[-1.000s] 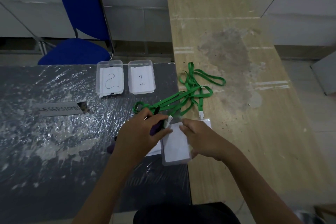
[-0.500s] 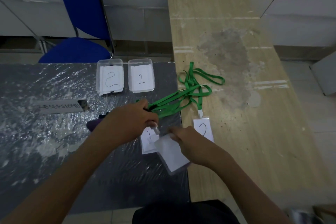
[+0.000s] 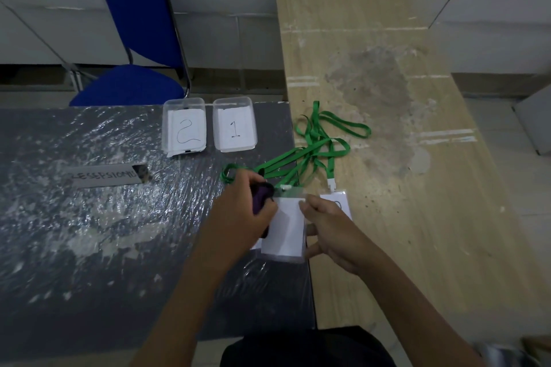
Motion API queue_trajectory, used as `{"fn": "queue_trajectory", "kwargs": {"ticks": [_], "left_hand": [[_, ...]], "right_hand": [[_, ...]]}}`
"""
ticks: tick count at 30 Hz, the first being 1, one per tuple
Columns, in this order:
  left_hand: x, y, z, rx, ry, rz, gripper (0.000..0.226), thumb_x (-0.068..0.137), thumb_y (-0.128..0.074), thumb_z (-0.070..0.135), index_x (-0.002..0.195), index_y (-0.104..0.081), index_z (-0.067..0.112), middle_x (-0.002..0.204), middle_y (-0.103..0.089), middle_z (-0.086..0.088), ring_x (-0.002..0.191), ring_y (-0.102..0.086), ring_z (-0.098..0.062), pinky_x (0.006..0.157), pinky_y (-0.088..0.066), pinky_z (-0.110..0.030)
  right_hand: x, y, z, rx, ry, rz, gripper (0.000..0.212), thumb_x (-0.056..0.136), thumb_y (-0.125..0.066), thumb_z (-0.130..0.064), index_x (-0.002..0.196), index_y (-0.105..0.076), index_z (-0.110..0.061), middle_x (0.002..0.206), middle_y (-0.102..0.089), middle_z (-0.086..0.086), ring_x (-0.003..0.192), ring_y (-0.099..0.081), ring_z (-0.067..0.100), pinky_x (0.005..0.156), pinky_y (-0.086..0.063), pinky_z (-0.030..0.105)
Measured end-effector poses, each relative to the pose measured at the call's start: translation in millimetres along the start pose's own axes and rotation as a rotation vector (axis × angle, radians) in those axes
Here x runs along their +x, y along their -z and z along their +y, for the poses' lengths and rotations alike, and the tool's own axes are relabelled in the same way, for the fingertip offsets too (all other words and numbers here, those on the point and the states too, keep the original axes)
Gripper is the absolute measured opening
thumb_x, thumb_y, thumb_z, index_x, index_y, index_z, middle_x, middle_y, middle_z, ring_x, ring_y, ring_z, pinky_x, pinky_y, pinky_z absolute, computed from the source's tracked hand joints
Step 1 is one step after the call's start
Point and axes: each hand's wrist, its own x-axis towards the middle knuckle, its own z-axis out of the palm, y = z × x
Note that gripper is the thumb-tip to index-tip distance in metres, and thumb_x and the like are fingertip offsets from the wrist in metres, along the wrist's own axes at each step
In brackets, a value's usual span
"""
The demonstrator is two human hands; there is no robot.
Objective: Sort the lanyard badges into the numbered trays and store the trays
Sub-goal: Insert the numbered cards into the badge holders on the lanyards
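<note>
My right hand (image 3: 331,228) pinches the right edge of a clear badge holder (image 3: 284,231) with a blank-looking white card, held over the seam of the two tables. My left hand (image 3: 243,214) is closed around a purple marker (image 3: 261,195) at the badge's left edge. A second badge marked 2 (image 3: 338,201) lies just right of it, partly hidden by my right hand. Tangled green lanyards (image 3: 319,146) trail back from the badges. Two clear trays stand at the grey table's far edge, tray 2 (image 3: 185,102) on the left and tray 1 (image 3: 232,100) on the right.
A grey nameplate (image 3: 104,176) lies on the plastic-wrapped grey table (image 3: 89,247). A worn wooden table (image 3: 417,217) adjoins on the right. A blue chair (image 3: 134,39) stands behind the trays, against a tiled wall.
My left hand has come back right to the badge with the marker. The badge has been straightened and raised, and it now hides the card marked 1.
</note>
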Motion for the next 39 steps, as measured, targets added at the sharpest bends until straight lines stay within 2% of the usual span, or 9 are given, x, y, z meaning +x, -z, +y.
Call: {"fn": "queue_trajectory", "kwargs": {"ticks": [4, 9, 15, 18, 21, 25, 30, 35, 39], "left_hand": [[-14.0, -31.0, 3.4, 0.019, -0.154, -0.029, 0.036, 0.095, -0.056, 0.046, 0.127, -0.058, 0.029, 0.117, -0.062, 0.009, 0.104, -0.053, -0.012, 0.086, -0.041, -0.027], [-25.8, -38.5, -2.0, 0.124, -0.497, -0.067, 0.032, 0.097, -0.050, 0.034, 0.116, -0.072, 0.020, 0.103, -0.066, 0.002, 0.087, -0.053, -0.020, 0.078, -0.040, -0.026], [-14.7, -30.8, -1.8, -0.016, -0.240, 0.091, 0.034, 0.089, -0.072, 0.030, 0.122, -0.065, 0.025, 0.105, -0.065, 0.005, 0.093, -0.055, -0.014, 0.079, -0.044, -0.029], [-21.4, -41.1, 12.5, -0.003, -0.431, 0.006, 0.028, 0.086, -0.073, 0.027, 0.114, -0.070, 0.024, 0.101, -0.066, 0.009, 0.087, -0.054, -0.017, 0.077, -0.041, -0.030], [-29.3, -40.0, 1.9, 0.079, -0.661, -0.034, 0.024, 0.089, -0.068, 0.025, 0.112, -0.075, 0.021, 0.103, -0.066, 0.005, 0.082, -0.053, -0.020, 0.075, -0.036, -0.023], [-32.4, -31.2, -28.9, 0.115, -0.576, 0.059, 0.033, 0.081, -0.078, 0.011, 0.113, -0.076, 0.021, 0.106, -0.066, 0.007, 0.085, -0.055, -0.020, 0.073, -0.045, -0.034], [-61.3, -40.7, -20.7, 0.119, -0.703, 0.037, 0.031, 0.086, -0.071, 0.009, 0.115, -0.075, 0.018, 0.112, -0.067, 0.005, 0.085, -0.051, -0.018, 0.077, -0.041, -0.024], [-42.9, -34.2, -39.1, 0.088, -0.466, 0.163, 0.032, 0.084, -0.072, 0.010, 0.113, -0.076, 0.022, 0.107, -0.065, 0.008, 0.090, -0.054, -0.020, 0.075, -0.046, -0.032], [-26.9, -42.1, -20.2, 0.076, -0.580, 0.150, 0.024, 0.088, -0.069, 0.017, 0.111, -0.076, 0.019, 0.106, -0.064, 0.004, 0.088, -0.054, -0.022, 0.080, -0.040, -0.027]], "right_hand": [[1.4, 4.1, -1.1, 0.028, 0.032, 0.011, 0.031, 0.105, -0.037, -0.028, 0.117, -0.060, -0.010, 0.106, -0.070, 0.016, 0.088, -0.069, 0.032, 0.062, -0.058, 0.054], [-1.3, 17.3, -0.7, 0.080, 0.026, 0.016, 0.031, 0.105, -0.039, -0.027, 0.118, -0.062, -0.010, 0.099, -0.069, 0.012, 0.078, -0.067, 0.029, 0.063, -0.057, 0.054], [1.9, 15.4, -4.4, 0.159, 0.008, 0.042, 0.032, 0.104, -0.040, -0.025, 0.122, -0.059, -0.006, 0.092, -0.070, 0.011, 0.071, -0.067, 0.025, 0.059, -0.057, 0.048], [4.5, 17.1, -5.5, 0.149, 0.018, 0.095, 0.034, 0.104, -0.042, -0.028, 0.124, -0.057, -0.006, 0.102, -0.066, 0.016, 0.076, -0.064, 0.030, 0.065, -0.055, 0.057], [2.0, 20.7, -3.9, 0.177, 0.018, 0.112, 0.032, 0.104, -0.040, -0.027, 0.118, -0.060, -0.006, 0.088, -0.070, 0.009, 0.060, -0.063, 0.021, 0.050, -0.055, 0.039], [0.8, 22.4, -1.8, 0.238, 0.020, 0.116, 0.028, 0.105, -0.039, -0.023, 0.114, -0.059, -0.005, 0.078, -0.074, 0.003, 0.059, -0.068, 0.022, 0.051, -0.059, 0.043], [2.2, 15.4, 4.0, 0.200, 0.002, 0.132, 0.030, 0.104, -0.041, -0.026, 0.119, -0.058, -0.006, 0.084, -0.063, 0.014, 0.065, -0.058, 0.029, 0.053, -0.057, 0.039], [-0.1, 3.7, 7.5, 0.176, -0.006, 0.064, 0.028, 0.106, -0.037, -0.024, 0.113, -0.059, -0.009, 0.087, -0.072, 0.009, 0.069, -0.069, 0.029, 0.052, -0.058, 0.041], [0.6, -7.0, 9.8, 0.089, 0.008, 0.019, 0.029, 0.105, -0.037, -0.021, 0.114, -0.062, -0.010, 0.092, -0.071, 0.011, 0.072, -0.070, 0.027, 0.049, -0.056, 0.036]]}}
